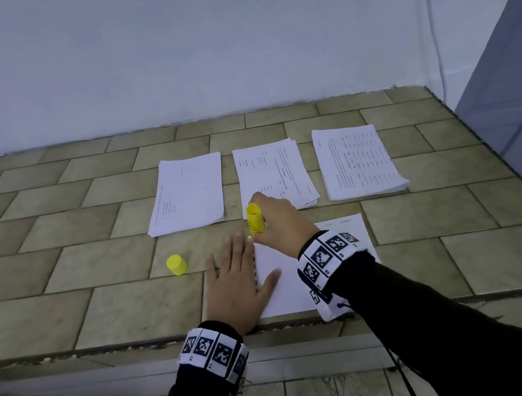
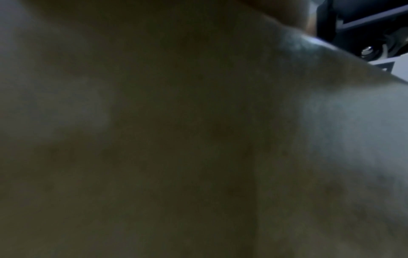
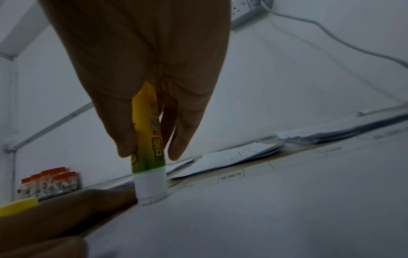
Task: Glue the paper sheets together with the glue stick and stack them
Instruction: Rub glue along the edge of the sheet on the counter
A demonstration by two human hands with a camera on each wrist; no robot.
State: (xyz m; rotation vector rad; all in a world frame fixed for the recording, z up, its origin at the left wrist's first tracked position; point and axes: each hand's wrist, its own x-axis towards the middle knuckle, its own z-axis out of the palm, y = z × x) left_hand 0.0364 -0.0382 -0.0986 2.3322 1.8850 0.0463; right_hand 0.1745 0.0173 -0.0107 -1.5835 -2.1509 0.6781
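Note:
My right hand [image 1: 277, 219] grips a yellow glue stick [image 1: 254, 218] upright, its white tip [image 3: 151, 189] pressed on the far left corner of a white sheet [image 1: 285, 290] lying at the counter's front edge. In the right wrist view the fingers [image 3: 181, 136] curl round the stick's yellow-green barrel [image 3: 148, 132]. My left hand [image 1: 234, 282] lies flat with straight fingers on the sheet's left edge, thumb on the paper. The stick's yellow cap [image 1: 177, 264] stands on the tiles to the left. The left wrist view is dark and blurred.
Three paper stacks lie in a row behind: left [image 1: 186, 193], middle [image 1: 277, 170], right [image 1: 358, 160]. The tiled counter [image 1: 51, 233] ends at a wall behind and drops off on the right. Small orange-lidded jars [image 3: 49, 182] stand far left.

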